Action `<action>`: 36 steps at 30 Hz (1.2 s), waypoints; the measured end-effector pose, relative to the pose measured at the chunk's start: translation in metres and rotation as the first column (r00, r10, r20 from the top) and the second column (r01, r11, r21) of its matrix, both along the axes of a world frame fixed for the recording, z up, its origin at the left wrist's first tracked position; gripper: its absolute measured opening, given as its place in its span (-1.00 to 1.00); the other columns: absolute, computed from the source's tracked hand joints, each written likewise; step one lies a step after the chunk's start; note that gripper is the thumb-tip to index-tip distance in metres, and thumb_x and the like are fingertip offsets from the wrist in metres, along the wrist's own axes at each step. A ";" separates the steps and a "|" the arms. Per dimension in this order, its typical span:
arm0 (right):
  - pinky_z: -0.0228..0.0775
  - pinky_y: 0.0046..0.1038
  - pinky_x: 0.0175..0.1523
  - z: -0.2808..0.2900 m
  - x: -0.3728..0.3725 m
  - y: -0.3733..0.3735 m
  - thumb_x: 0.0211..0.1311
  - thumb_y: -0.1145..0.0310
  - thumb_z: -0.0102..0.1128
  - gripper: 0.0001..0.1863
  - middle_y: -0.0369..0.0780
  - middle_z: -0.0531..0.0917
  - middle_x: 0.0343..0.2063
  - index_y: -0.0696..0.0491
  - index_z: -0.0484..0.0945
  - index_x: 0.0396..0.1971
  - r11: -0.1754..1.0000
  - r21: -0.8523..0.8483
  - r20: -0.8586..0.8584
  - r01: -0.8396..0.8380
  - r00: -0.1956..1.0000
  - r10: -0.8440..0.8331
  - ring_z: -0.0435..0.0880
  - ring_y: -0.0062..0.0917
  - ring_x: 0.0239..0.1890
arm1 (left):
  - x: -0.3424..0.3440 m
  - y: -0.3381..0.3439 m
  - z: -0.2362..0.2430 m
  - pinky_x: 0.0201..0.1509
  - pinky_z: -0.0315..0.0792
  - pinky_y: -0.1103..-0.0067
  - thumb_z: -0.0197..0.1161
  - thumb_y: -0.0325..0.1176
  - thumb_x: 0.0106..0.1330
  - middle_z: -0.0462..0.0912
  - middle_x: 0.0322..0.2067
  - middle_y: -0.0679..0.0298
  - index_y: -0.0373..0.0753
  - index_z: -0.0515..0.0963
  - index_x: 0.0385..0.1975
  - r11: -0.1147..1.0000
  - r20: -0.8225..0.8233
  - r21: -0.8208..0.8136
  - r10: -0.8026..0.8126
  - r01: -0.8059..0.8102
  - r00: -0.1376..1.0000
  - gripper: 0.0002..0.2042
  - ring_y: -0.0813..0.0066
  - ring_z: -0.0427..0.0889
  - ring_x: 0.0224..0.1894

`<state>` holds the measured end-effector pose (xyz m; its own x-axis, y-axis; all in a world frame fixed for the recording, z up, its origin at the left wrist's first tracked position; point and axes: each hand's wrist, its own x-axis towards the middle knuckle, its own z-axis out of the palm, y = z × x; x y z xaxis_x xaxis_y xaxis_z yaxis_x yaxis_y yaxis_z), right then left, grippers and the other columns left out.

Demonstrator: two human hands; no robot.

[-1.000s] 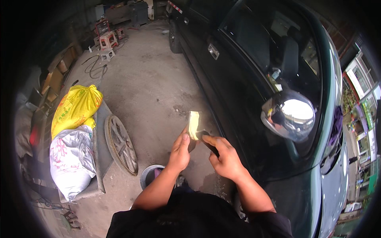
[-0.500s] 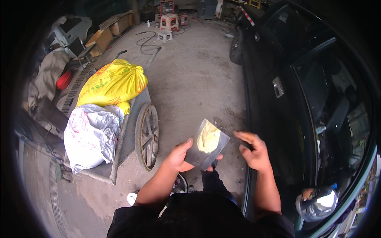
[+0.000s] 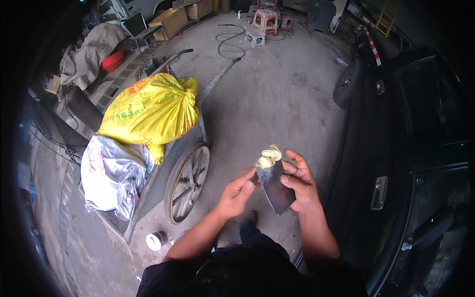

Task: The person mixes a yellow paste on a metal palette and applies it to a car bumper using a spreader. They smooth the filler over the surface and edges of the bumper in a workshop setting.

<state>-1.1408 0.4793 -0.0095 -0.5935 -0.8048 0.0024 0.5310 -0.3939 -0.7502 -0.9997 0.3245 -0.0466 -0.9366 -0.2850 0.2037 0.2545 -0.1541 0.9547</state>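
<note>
1. The right hand [image 3: 299, 180] grips a flat metal blade [image 3: 275, 190], fingers curled over its right edge and thumb on top, holding it tilted in front of the body.
2. A lump of pale yellow putty [image 3: 268, 157] sits on the far end of the blade, just beyond the right hand's fingertips.
3. The left hand [image 3: 237, 193] is closed at the blade's left edge; it seems to pinch a second tool against the blade, though the tool itself is too hidden to be sure.
4. Judged from this, the putty is being gathered and worked on the blade, not yet spread on anything.
5. The next move would call for keeping the blade level enough that the lump does not slide off, and drawing the left hand's edge cleanly through the putty.
6. To the right of the right hand stands a dark car door [image 3: 396, 188]; left of the left hand is a cart [image 3: 188, 180] carrying a yellow sack [image 3: 148, 111] and a grey sack [image 3: 114, 173].
</note>
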 end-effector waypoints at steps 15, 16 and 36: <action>0.39 -0.38 0.31 0.089 -0.177 -0.114 0.02 0.67 0.11 -0.35 -0.15 0.68 0.10 0.09 0.47 0.23 0.898 0.412 -0.858 0.152 0.397 0.327 0.61 -0.32 0.22 | -0.149 -0.136 0.021 0.01 0.61 0.03 0.09 0.15 0.45 0.46 0.24 -0.06 -0.25 0.23 0.39 0.430 -0.288 0.752 -0.468 0.500 0.836 -0.30 -0.18 0.57 0.18; 0.40 -0.37 0.31 0.089 -0.188 -0.124 0.02 0.67 0.12 -0.36 -0.15 0.68 0.10 0.09 0.47 0.23 0.877 0.392 -0.886 0.277 0.369 0.280 0.61 -0.32 0.22 | -0.164 -0.145 0.022 0.04 0.59 0.01 0.07 0.16 0.46 0.46 0.25 -0.06 -0.23 0.21 0.41 0.510 -0.245 0.738 -0.408 0.442 0.880 -0.30 -0.17 0.55 0.20; 0.54 -0.33 0.17 0.074 -0.397 -0.211 -0.04 0.70 0.14 -0.37 -0.11 0.66 0.04 0.07 0.54 0.15 0.834 0.033 -0.988 0.551 0.144 -0.056 0.64 -0.23 0.12 | -0.447 -0.264 0.032 0.08 0.60 0.12 -0.01 0.09 0.53 0.53 0.18 0.10 -0.22 0.20 0.43 0.800 0.055 0.585 -0.207 0.137 0.977 -0.36 0.18 0.60 0.13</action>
